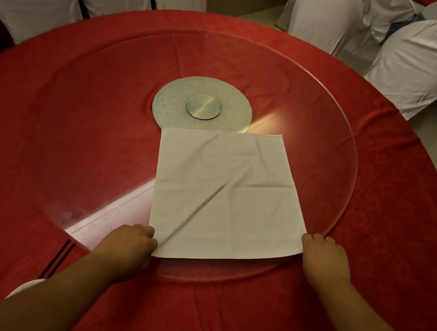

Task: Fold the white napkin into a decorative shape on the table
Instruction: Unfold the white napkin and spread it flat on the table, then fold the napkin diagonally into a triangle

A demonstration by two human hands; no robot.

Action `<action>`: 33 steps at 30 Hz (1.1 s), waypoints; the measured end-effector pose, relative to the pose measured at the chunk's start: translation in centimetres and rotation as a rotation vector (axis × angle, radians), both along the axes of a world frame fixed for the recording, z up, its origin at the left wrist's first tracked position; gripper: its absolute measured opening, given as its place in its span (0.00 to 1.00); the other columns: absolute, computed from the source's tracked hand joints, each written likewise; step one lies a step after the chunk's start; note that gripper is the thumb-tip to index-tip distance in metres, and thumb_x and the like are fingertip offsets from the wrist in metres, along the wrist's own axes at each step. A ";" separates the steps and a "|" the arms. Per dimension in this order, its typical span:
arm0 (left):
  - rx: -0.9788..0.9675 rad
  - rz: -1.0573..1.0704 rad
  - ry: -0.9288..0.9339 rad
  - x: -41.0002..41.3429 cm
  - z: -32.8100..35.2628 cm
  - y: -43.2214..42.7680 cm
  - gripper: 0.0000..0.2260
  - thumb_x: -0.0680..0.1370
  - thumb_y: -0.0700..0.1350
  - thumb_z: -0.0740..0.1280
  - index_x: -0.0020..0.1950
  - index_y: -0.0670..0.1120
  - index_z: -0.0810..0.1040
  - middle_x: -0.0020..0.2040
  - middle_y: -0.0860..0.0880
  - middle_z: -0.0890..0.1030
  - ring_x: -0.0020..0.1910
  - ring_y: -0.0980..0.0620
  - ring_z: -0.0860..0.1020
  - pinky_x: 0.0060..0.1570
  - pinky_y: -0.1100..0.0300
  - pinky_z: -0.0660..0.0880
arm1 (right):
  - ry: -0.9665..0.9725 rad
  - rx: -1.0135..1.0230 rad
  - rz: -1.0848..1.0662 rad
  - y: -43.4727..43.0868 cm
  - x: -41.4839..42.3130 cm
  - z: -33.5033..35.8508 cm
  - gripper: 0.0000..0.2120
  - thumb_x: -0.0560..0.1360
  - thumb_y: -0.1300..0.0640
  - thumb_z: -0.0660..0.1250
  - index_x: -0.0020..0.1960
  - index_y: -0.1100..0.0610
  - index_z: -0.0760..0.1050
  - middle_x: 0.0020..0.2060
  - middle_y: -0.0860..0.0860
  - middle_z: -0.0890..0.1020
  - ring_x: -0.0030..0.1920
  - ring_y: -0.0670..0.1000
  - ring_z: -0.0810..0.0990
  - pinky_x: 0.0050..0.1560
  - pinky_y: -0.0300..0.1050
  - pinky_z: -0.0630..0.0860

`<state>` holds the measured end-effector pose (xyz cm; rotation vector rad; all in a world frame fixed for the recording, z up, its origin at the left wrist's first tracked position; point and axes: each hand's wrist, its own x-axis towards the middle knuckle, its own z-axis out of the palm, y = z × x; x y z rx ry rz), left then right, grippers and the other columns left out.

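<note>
White napkin [224, 195] lies open and flat, one layer, on the glass turntable [338, 144], roughly square but skewed: the far edge sits just beside the silver hub [203, 107], the near edge runs along the turntable's near rim. No fold made yet, only old creases across the middle.

Your left hand [129, 242] is curled closed, pinching the near-left corner. Your right hand [325, 258] is closed on the near-right corner, fingers tucked so the exact grip is hard to read.

The cloth lies straight ahead of you, stretching away from both hands; the near edge spans between them and is tilted, right corner further from you than left. Both hands are equally on it, neither nearer. Likely first fold: carry the near edge up toward the far edge, so watch that skew.

Outward: red tablecloth [39, 165], white-covered chairs [419, 62] around.
</note>
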<state>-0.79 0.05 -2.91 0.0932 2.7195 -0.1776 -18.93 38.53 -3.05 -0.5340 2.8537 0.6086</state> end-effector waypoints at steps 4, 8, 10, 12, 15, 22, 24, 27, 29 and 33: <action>0.062 0.034 -0.082 0.7 0.0 -0.2 0.12 0.76 0.54 0.61 0.50 0.50 0.79 0.50 0.51 0.78 0.50 0.48 0.77 0.40 0.55 0.67 | 0.012 0.006 0.001 0.2 0.2 0.0 0.13 0.77 0.60 0.54 0.58 0.50 0.72 0.53 0.50 0.79 0.53 0.53 0.78 0.51 0.48 0.74; 0.145 0.138 -0.102 0.9 0.2 -0.4 0.18 0.75 0.63 0.60 0.49 0.52 0.80 0.49 0.54 0.78 0.50 0.51 0.77 0.44 0.54 0.75 | -0.038 0.029 -0.015 0.2 0.8 -0.4 0.13 0.77 0.59 0.55 0.60 0.50 0.71 0.56 0.50 0.78 0.56 0.53 0.76 0.52 0.48 0.73; 0.159 0.148 0.001 0.9 0.1 -0.5 0.17 0.77 0.61 0.59 0.55 0.53 0.79 0.53 0.53 0.78 0.52 0.50 0.77 0.49 0.52 0.77 | 0.012 0.012 -0.022 0.1 1.0 -0.2 0.13 0.75 0.58 0.57 0.57 0.51 0.73 0.53 0.51 0.78 0.54 0.54 0.76 0.51 0.49 0.73; 0.166 0.141 0.150 0.7 -0.4 -0.6 0.20 0.78 0.58 0.62 0.67 0.53 0.76 0.66 0.50 0.77 0.61 0.48 0.76 0.57 0.51 0.76 | 0.075 -0.102 -0.010 -0.2 0.9 -0.2 0.13 0.73 0.59 0.60 0.56 0.54 0.75 0.50 0.53 0.78 0.51 0.57 0.76 0.49 0.53 0.75; 0.186 0.200 0.172 0.4 -1.0 -0.5 0.29 0.79 0.61 0.62 0.79 0.54 0.66 0.81 0.47 0.64 0.76 0.44 0.67 0.72 0.47 0.67 | -0.007 -0.313 0.046 -1.8 0.9 -0.8 0.21 0.76 0.54 0.62 0.69 0.55 0.72 0.62 0.56 0.77 0.61 0.59 0.74 0.61 0.55 0.74; 0.274 0.386 -0.017 -0.1 -2.6 0.2 0.33 0.79 0.64 0.62 0.82 0.58 0.57 0.85 0.50 0.51 0.82 0.46 0.54 0.76 0.44 0.64 | -0.320 -0.375 -0.104 -4.9 3.1 -3.3 0.31 0.80 0.39 0.53 0.81 0.44 0.50 0.82 0.53 0.48 0.80 0.59 0.48 0.77 0.63 0.54; 0.281 0.398 -0.010 0.0 -2.9 0.3 0.33 0.79 0.64 0.63 0.82 0.58 0.57 0.85 0.50 0.50 0.82 0.45 0.53 0.77 0.45 0.62 | -0.313 -0.365 -0.105 -4.9 3.4 -3.4 0.31 0.81 0.38 0.52 0.81 0.44 0.48 0.82 0.53 0.47 0.80 0.59 0.46 0.77 0.64 0.54; 0.289 0.408 -0.012 0.0 -3.2 0.1 0.33 0.79 0.64 0.63 0.82 0.59 0.57 0.85 0.50 0.50 0.82 0.45 0.53 0.77 0.45 0.61 | -0.327 -0.352 -0.113 -5.0 3.3 -3.3 0.32 0.81 0.38 0.52 0.81 0.44 0.47 0.82 0.53 0.46 0.80 0.59 0.46 0.76 0.64 0.54; 0.278 0.401 -0.015 0.1 -3.4 -0.1 0.34 0.79 0.65 0.62 0.82 0.59 0.56 0.85 0.51 0.49 0.82 0.46 0.52 0.77 0.45 0.62 | -0.337 -0.355 -0.119 -5.1 3.2 -3.3 0.32 0.81 0.38 0.52 0.81 0.44 0.47 0.82 0.52 0.45 0.81 0.59 0.45 0.77 0.64 0.53; 0.258 0.376 -0.022 0.1 -3.4 -0.3 0.37 0.76 0.69 0.62 0.82 0.60 0.54 0.85 0.52 0.48 0.82 0.47 0.52 0.74 0.45 0.65 | -0.323 -0.357 -0.114 -5.1 3.3 -3.7 0.32 0.81 0.38 0.51 0.81 0.44 0.46 0.82 0.52 0.45 0.81 0.58 0.45 0.77 0.64 0.52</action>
